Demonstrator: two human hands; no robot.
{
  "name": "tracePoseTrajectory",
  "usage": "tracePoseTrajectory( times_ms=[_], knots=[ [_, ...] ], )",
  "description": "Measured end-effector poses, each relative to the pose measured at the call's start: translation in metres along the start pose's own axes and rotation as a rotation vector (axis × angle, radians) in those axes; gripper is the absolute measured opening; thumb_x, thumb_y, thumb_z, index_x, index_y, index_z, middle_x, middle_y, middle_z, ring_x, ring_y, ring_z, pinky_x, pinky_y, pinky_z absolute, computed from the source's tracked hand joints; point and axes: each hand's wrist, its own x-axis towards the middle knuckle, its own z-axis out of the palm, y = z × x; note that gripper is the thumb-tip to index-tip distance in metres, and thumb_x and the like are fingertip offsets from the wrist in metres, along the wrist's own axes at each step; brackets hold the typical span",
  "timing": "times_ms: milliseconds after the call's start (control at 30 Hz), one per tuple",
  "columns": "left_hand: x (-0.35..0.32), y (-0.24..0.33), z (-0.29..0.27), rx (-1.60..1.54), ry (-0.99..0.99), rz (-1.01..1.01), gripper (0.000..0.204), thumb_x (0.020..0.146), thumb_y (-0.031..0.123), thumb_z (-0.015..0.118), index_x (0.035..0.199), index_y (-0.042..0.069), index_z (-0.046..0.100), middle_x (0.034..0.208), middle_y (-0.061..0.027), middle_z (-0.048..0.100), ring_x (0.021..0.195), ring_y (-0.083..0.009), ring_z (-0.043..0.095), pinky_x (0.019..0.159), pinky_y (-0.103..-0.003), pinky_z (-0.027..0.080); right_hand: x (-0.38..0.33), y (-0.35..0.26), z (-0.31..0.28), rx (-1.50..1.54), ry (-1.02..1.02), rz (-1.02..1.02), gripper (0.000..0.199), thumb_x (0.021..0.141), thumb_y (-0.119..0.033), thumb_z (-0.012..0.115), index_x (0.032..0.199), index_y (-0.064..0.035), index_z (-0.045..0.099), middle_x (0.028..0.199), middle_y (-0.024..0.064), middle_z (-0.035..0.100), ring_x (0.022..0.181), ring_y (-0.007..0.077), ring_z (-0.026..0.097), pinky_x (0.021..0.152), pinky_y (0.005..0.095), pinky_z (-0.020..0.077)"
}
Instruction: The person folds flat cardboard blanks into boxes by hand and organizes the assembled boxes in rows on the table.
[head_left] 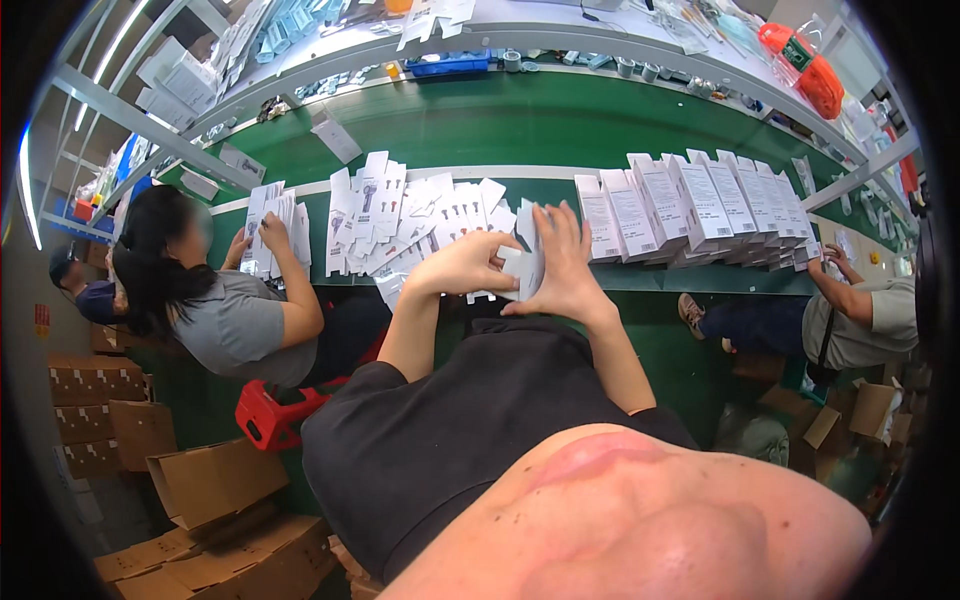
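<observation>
Both my hands are raised in front of me over the edge of a green conveyor table (470,125). My left hand (460,265) and my right hand (565,270) together grip a small white cardboard box (527,262), partly folded, held between the fingers. Just beyond my hands lies a spread of flat white box blanks (400,215) with a dark product picture on them. To the right stands a leaning row of finished white boxes (690,205).
A person in a grey shirt (235,320) sits at my left on a red stool (270,415), handling white blanks. Another person (850,315) sits at my right. Brown cartons (210,480) are stacked on the floor at the lower left. Shelving with parts runs above the table.
</observation>
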Motion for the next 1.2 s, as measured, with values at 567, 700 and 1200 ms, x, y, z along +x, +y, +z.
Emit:
tracePoseTrajectory(
  times_ms=[567, 700, 1200],
  knots=[
    [0.029, -0.001, 0.047, -0.503, 0.379, 0.776, 0.073, 0.077, 0.026, 0.078, 0.140, 0.006, 0.045, 0.137, -0.0159, 0.052, 0.118, -0.0274, 0.055, 0.098, -0.038, 0.045, -0.015, 0.013, -0.011, 0.792, 0.374, 0.099, 0.096, 0.066, -0.029, 0.088, 0.144, -0.0010, 0.039, 0.128, 0.0173, 0.056, 0.108, 0.0303, 0.059, 0.098, 0.0380, 0.0454],
    [0.027, 0.005, 0.059, -0.353, 0.554, 0.688, 0.075, 0.079, 0.030, 0.078, 0.141, 0.008, 0.043, 0.137, -0.0159, 0.053, 0.116, -0.0249, 0.056, 0.096, -0.032, 0.044, -0.007, -0.004, -0.025, 1.045, 0.314, -0.010, 0.076, 0.082, -0.032, 0.077, 0.142, 0.0001, 0.041, 0.128, 0.0162, 0.056, 0.108, 0.0279, 0.059, 0.098, 0.0378, 0.0445],
    [0.043, -0.002, 0.058, -0.676, 0.360, 0.432, 0.043, 0.097, 0.005, 0.044, 0.139, 0.006, 0.042, 0.133, -0.0140, 0.052, 0.123, -0.0231, 0.049, 0.104, -0.031, 0.037, 0.000, -0.038, -0.010, 0.688, 0.466, 0.262, 0.042, 0.098, -0.016, 0.044, 0.136, 0.0006, 0.051, 0.133, 0.0158, 0.055, 0.123, 0.0259, 0.049, 0.106, 0.0353, 0.0350]
  ],
)
